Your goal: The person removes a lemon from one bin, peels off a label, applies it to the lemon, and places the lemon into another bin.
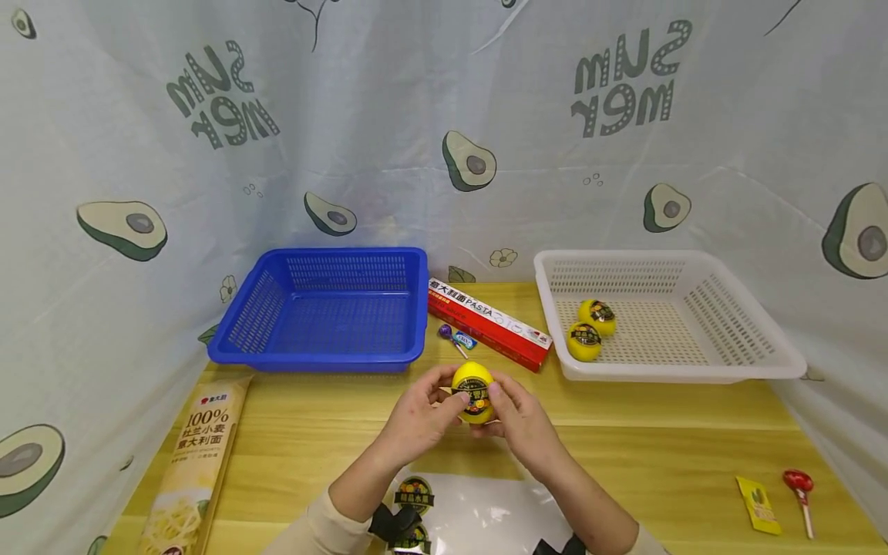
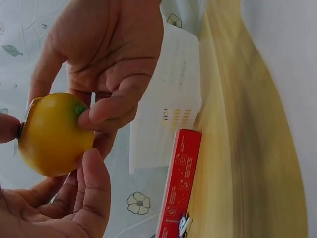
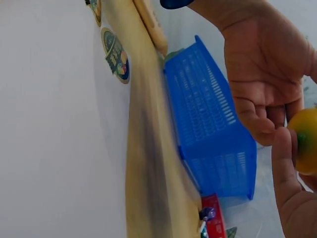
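A round yellow fruit (image 1: 472, 372) is held between both hands over the middle of the table. A black label sticker (image 1: 475, 394) with gold print and fruit pictures faces the head camera from its surface. My left hand (image 1: 419, 414) grips the fruit from the left, its thumb on the sticker. From the other side my right hand (image 1: 522, 422) holds it, thumb at the sticker's right edge. A small green stem nub shows on the fruit (image 2: 52, 141) in the left wrist view, with fingertips of both hands close around it. Below the hands lies a white sheet (image 1: 486, 505) bearing stickers (image 1: 414, 493).
A blue basket (image 1: 322, 361) stands at the back left. The white basket (image 1: 666, 374) at the back right holds two labelled yellow fruits (image 1: 584, 342). Between them lie a red pasta box (image 1: 486, 324) and lollipop (image 1: 445, 331). A spaghetti bag (image 1: 196, 462), yellow packet (image 1: 758, 505) and red lollipop (image 1: 798, 482) flank the sides.
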A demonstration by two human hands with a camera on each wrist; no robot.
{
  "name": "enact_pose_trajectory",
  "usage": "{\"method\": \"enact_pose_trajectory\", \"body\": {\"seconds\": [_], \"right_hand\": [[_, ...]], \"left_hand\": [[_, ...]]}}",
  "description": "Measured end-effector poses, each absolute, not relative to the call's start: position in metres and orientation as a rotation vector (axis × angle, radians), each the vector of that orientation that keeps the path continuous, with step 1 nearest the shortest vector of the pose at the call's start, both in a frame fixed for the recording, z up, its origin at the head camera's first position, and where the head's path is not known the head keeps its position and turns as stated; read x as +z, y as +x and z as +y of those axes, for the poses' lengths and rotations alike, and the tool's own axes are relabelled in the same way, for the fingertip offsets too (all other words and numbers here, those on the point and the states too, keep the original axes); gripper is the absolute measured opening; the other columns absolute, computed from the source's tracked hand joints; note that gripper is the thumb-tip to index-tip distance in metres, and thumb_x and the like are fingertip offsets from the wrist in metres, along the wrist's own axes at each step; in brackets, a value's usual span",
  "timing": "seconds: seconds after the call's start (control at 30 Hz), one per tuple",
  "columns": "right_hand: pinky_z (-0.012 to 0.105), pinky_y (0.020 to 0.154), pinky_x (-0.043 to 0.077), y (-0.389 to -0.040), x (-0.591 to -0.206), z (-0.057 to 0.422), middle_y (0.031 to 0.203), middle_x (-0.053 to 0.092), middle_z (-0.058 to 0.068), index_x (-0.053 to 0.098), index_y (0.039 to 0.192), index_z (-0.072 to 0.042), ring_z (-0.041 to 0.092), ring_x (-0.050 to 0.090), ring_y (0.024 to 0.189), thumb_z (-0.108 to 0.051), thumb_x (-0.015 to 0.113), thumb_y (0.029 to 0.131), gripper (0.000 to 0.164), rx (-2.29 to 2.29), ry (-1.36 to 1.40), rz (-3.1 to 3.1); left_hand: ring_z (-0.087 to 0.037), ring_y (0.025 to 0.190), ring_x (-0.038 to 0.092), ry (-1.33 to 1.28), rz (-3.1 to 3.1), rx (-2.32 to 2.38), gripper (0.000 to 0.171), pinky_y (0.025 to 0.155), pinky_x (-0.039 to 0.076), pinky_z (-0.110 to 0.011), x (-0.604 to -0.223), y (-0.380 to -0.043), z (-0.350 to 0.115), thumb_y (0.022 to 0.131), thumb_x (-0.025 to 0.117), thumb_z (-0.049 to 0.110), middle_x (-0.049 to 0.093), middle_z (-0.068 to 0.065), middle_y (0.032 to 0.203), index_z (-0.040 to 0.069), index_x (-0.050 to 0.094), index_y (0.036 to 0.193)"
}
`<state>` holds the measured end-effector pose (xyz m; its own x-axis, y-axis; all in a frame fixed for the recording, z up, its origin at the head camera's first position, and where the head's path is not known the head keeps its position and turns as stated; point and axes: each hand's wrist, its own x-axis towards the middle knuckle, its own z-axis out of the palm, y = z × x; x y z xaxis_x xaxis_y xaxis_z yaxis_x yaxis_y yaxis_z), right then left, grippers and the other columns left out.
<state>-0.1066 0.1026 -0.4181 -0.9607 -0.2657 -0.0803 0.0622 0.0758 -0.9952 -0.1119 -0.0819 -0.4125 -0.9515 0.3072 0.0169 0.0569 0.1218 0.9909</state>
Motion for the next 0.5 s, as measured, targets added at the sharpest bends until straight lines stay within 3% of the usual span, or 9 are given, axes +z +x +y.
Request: {"method": "enact_pose_trajectory", "body": {"seconds": [0.1,0.27,0.5], "right_hand": [[0.035,0.079,0.064,-0.105,-0.420,0.101,0.130,0.054,0.027,0.045,0.147,-0.001,0.020,0.071,0.092,-0.027,0.050,0.109,0.047,-1.983,-0.268,2.123],[0.032,0.082,0.063,-0.099,-0.425,0.096,0.128,0.051,0.026,0.042,0.148,-0.001,0.014,0.072,0.094,-0.021,0.052,0.107,0.046,-1.961,-0.383,2.169],[0.034,0.080,0.063,-0.096,-0.428,0.092,0.129,0.050,0.028,0.042,0.147,0.001,0.010,0.072,0.096,-0.015,0.048,0.109,0.042,-1.983,-0.529,2.150]], "left_hand": [[-0.017,0.088,0.060,0.372,2.292,1.890,0.043,0.071,0.057,-0.026,-0.412,-0.112,-0.083,0.099,0.065,0.024,0.062,-0.017,0.120,0.007,0.058,0.138],[-0.016,0.085,0.061,0.356,2.472,1.851,0.043,0.067,0.055,-0.025,-0.414,-0.110,-0.080,0.091,0.077,0.038,0.069,-0.005,0.106,0.017,0.067,0.127],[-0.006,0.078,0.064,0.464,2.758,1.887,0.019,0.064,0.056,-0.023,-0.417,-0.107,-0.079,0.091,0.076,0.030,0.074,0.002,0.091,0.017,0.078,0.104]]}}
